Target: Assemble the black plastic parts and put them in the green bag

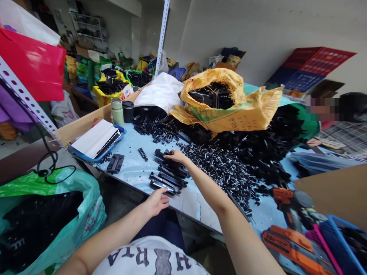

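Several long black bar-shaped parts (169, 177) lie side by side in a row near the front edge of the table. At the far end of this row, my right hand (176, 156) has its fingers closed on a black bar-shaped part (162, 154). My left hand (157, 202) is beside the nearest bar, fingers loosely stretched out and the fingertips at its shiny side; nothing is held in it. A small black part (142, 154) lies alone to the left of the row. Further left is a flat black piece (115, 164).
Beyond the row spreads a heap of small screws (226, 173). Behind it, a yellow woven sack (243, 114) spills black parts. An orange drill (283, 196) and an orange case (295, 248) are at right. A blue tray (122, 133) and a green flask (117, 112) stand left.
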A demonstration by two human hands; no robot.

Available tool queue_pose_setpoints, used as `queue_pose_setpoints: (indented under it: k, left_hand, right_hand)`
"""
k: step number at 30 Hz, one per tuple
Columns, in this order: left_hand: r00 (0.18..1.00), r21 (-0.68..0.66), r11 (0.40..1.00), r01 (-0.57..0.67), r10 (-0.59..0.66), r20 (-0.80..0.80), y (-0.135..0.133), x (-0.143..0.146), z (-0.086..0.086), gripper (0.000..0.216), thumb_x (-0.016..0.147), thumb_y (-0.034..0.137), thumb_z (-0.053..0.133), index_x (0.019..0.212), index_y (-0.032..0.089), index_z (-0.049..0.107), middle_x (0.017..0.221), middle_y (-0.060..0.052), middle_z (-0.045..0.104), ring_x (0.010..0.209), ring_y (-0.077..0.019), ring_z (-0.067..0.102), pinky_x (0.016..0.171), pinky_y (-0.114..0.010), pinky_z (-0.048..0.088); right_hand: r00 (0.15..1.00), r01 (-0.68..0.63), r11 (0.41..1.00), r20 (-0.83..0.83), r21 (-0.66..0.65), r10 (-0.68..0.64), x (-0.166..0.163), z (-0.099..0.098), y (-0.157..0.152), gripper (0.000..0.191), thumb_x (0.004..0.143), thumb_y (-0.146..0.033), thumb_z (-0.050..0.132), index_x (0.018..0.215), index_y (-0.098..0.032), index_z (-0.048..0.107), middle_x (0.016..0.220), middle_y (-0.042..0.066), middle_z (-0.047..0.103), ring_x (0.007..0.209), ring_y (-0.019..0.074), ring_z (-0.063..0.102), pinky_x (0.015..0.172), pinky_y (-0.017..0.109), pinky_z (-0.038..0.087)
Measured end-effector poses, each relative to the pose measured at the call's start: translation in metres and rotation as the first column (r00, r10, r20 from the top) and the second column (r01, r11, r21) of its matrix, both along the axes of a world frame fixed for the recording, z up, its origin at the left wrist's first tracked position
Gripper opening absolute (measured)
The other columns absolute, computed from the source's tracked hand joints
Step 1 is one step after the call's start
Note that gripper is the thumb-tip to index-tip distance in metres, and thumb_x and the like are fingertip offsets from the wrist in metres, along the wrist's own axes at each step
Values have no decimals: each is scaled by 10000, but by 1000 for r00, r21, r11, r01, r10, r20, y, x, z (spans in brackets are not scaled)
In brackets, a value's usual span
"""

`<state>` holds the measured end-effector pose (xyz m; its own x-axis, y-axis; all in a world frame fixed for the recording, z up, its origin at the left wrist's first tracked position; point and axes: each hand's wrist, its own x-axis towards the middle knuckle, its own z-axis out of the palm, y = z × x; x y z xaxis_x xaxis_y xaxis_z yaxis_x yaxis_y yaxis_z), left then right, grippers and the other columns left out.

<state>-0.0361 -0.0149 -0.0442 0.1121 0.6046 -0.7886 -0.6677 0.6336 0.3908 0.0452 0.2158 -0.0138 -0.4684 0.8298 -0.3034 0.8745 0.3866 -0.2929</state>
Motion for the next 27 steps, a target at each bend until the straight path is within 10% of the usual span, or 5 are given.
queue_pose_setpoints:
  k: [9, 15, 22, 27]
  left_hand:
    - [999, -1, 999, -44, 44, -20, 5, 2, -2, 187, 780, 266, 604, 895, 127, 556, 1133, -174, 530, 1092, -250, 544, 927, -379, 433]
    - [992, 82, 989, -122, 120, 32, 24, 15, -3, 228, 782, 307, 629, 924, 137, 576, 992, -115, 635, 919, -212, 630, 888, -370, 461]
    - [908, 382, 834, -399, 418, 36, 39, 33, -9, 482, 610, 315, 796, 1008, 167, 569, 898, -69, 676, 767, -192, 653, 738, -334, 527]
    - [898, 520, 758, -395, 437, 45, 12, -27, 16, 427, 640, 343, 767, 993, 151, 623, 876, -73, 697, 777, -208, 665, 763, -331, 529]
  right_hand:
    - [987, 78, 966, -114, -247, -109, 28, 8, 12, 838, 481, -398, 826, 1217, -141, 519, 1245, 144, 558, 1127, 286, 520, 938, 323, 417]
    - [943, 141, 835, -186, -532, -277, 50, 17, -6, 440, 675, -481, 661, 995, -179, 646, 1052, 116, 667, 1003, 266, 609, 797, 354, 521]
    - [902, 87, 701, -242, -708, -357, 52, 12, -63, 329, 766, -462, 535, 941, -197, 621, 974, 68, 695, 918, 218, 657, 768, 327, 553]
    - [752, -60, 713, -502, -699, -428, 7, 18, -108, 411, 733, -477, 599, 1071, -246, 558, 1000, 27, 687, 903, 198, 660, 736, 284, 559]
